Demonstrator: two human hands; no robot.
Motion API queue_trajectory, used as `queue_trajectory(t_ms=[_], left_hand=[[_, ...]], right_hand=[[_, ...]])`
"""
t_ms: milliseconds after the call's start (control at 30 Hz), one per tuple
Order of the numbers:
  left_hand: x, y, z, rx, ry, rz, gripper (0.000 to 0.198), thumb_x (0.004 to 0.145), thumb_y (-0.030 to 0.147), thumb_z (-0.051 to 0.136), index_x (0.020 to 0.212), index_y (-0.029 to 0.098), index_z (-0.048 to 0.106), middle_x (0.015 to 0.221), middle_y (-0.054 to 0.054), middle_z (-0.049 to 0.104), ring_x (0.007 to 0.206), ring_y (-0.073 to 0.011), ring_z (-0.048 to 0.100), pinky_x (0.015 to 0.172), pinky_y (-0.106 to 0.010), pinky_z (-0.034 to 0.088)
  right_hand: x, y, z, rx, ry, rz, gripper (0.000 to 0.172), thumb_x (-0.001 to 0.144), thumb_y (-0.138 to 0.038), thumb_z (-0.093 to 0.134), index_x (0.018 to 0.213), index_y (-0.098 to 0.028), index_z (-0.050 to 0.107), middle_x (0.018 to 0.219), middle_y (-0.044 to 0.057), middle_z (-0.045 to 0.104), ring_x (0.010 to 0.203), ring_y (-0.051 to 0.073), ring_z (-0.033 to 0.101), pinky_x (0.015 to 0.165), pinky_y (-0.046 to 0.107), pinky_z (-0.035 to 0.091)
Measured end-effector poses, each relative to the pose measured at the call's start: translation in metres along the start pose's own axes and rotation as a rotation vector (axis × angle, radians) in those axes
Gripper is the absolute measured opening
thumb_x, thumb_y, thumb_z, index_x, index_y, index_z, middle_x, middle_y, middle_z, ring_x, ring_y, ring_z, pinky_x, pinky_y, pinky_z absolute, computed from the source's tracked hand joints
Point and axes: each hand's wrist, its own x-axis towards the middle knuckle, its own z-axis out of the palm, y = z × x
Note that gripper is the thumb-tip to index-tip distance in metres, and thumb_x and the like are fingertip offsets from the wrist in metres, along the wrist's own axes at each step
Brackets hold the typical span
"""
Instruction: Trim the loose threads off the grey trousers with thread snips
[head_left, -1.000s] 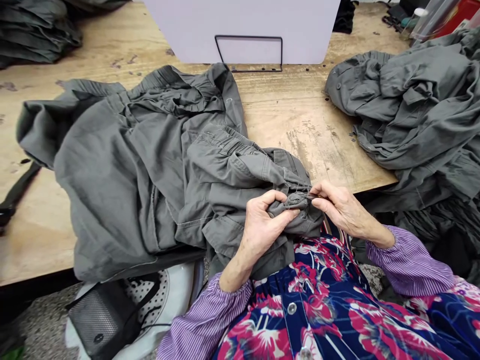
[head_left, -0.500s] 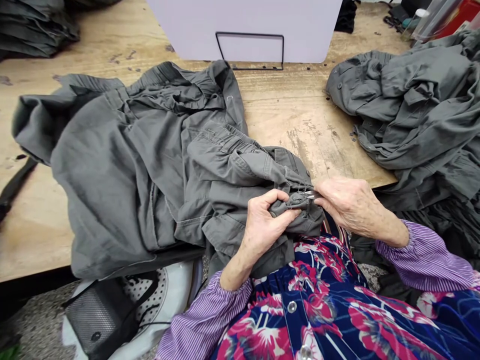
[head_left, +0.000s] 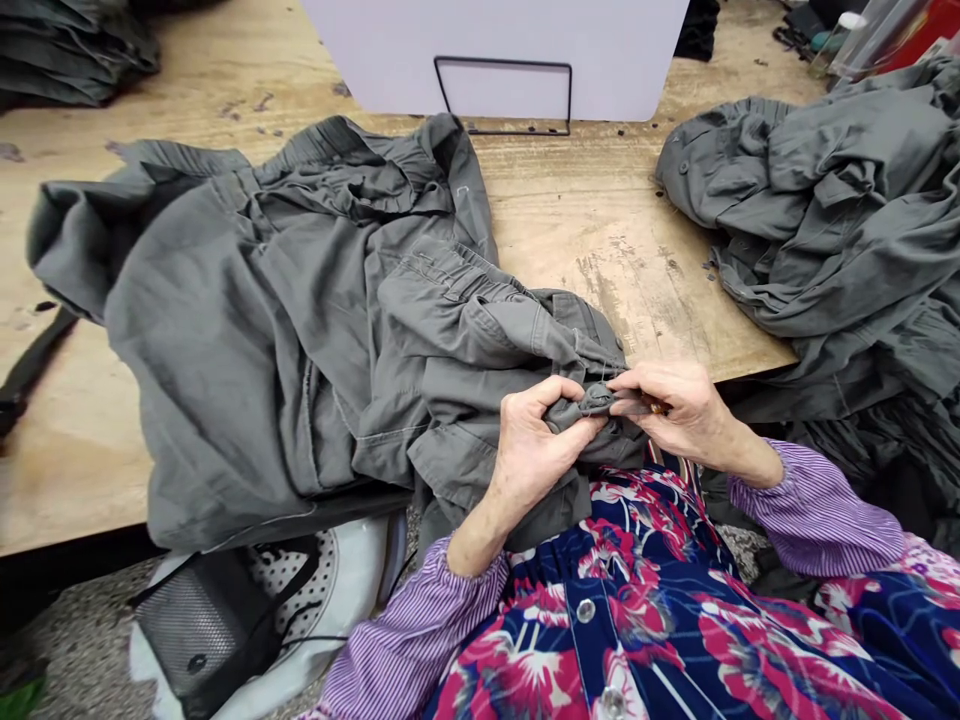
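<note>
Closer in now, the right hand [head_left: 679,415] grips small snips [head_left: 651,405] at the grey cargo trousers [head_left: 457,340], while the left hand [head_left: 529,455] pinches a fold steady in closed fingers.

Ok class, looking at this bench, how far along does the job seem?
Done, probably: the folded stack of grey garments at the far left. In hand: the left hand pinches a fold of the grey cargo trousers while the right hand holds small snips against it. Still to do, apparently: the loose grey heap on the right.
</note>
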Motion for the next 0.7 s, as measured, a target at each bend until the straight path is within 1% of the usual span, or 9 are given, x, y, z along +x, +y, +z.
queue_trajectory(t_ms=[33,100,233,333,433,500,567,633,700], left_hand=[[0.0,0.0,0.0,0.019,0.01,0.01,0.014,0.065,0.025,0.068,0.068,0.014,0.06,0.058,0.005,0.05,0.053,-0.0067,0.04,0.05,-0.018,0.032],[-0.001,0.0,0.001,0.046,0.018,0.031,0.013,0.065,0.024,0.068,0.068,0.015,0.059,0.059,0.005,0.052,0.053,-0.0069,0.042,0.051,-0.018,0.033],[-0.003,-0.003,0.001,0.049,0.016,0.07,0.012,0.064,0.02,0.067,0.072,0.015,0.059,0.064,0.004,0.056,0.056,-0.0072,0.045,0.055,-0.018,0.036],[-0.005,-0.005,0.001,0.033,0.024,0.081,0.014,0.064,0.019,0.068,0.074,0.015,0.06,0.067,0.004,0.058,0.059,-0.0078,0.049,0.057,-0.018,0.037],[-0.005,-0.007,0.001,0.018,0.041,0.084,0.014,0.064,0.019,0.069,0.074,0.015,0.06,0.069,0.003,0.06,0.061,-0.0085,0.052,0.059,-0.018,0.039],[-0.005,-0.007,0.001,0.007,0.045,0.097,0.013,0.064,0.019,0.069,0.072,0.014,0.06,0.069,0.002,0.061,0.062,-0.0088,0.053,0.059,-0.018,0.04],[-0.005,-0.006,0.001,-0.002,0.047,0.11,0.011,0.065,0.019,0.069,0.071,0.014,0.061,0.068,0.002,0.061,0.061,-0.0087,0.053,0.06,-0.019,0.04],[-0.005,-0.005,0.002,-0.004,0.058,0.113,0.011,0.064,0.018,0.069,0.07,0.014,0.061,0.068,0.002,0.061,0.061,-0.0085,0.053,0.059,-0.018,0.04],[-0.005,-0.004,0.003,0.001,0.069,0.107,0.011,0.063,0.018,0.07,0.069,0.014,0.061,0.067,0.003,0.061,0.06,-0.0083,0.053,0.058,-0.018,0.04]], right_hand=[[0.001,0.0,0.003,0.006,0.02,-0.01,0.005,0.083,-0.02,0.056,0.082,-0.016,0.057,0.069,0.001,0.059,0.06,0.01,0.05,0.057,0.023,0.036],[0.003,-0.002,0.007,0.059,0.027,0.028,0.012,0.083,-0.017,0.054,0.071,-0.016,0.055,0.061,-0.001,0.055,0.054,0.008,0.047,0.053,0.023,0.033],[0.003,-0.011,0.004,0.437,0.03,0.285,0.019,0.084,-0.022,0.053,0.067,-0.016,0.05,0.059,-0.003,0.046,0.053,0.007,0.04,0.049,0.021,0.03],[-0.007,-0.015,-0.011,0.79,0.204,0.478,0.02,0.084,-0.027,0.055,0.069,-0.018,0.046,0.057,-0.005,0.035,0.049,0.006,0.032,0.044,0.02,0.025],[-0.031,-0.005,-0.037,0.904,0.404,0.485,0.023,0.084,-0.029,0.055,0.068,-0.02,0.042,0.054,-0.007,0.024,0.045,0.006,0.023,0.042,0.02,0.021],[-0.051,0.007,-0.055,0.752,0.34,0.509,0.025,0.084,-0.03,0.055,0.064,-0.019,0.043,0.052,-0.006,0.026,0.045,0.007,0.026,0.044,0.021,0.023],[-0.068,0.018,-0.064,0.402,0.134,0.589,0.026,0.084,-0.033,0.056,0.063,-0.018,0.048,0.053,-0.003,0.039,0.048,0.008,0.035,0.047,0.022,0.027],[-0.077,0.022,-0.06,0.059,-0.011,0.605,0.025,0.085,-0.039,0.054,0.072,-0.018,0.054,0.058,-0.001,0.049,0.05,0.01,0.043,0.049,0.023,0.031],[-0.077,0.018,-0.044,-0.145,-0.025,0.519,0.031,0.087,-0.047,0.046,0.09,-0.018,0.056,0.06,0.0,0.052,0.051,0.012,0.048,0.049,0.023,0.034]])
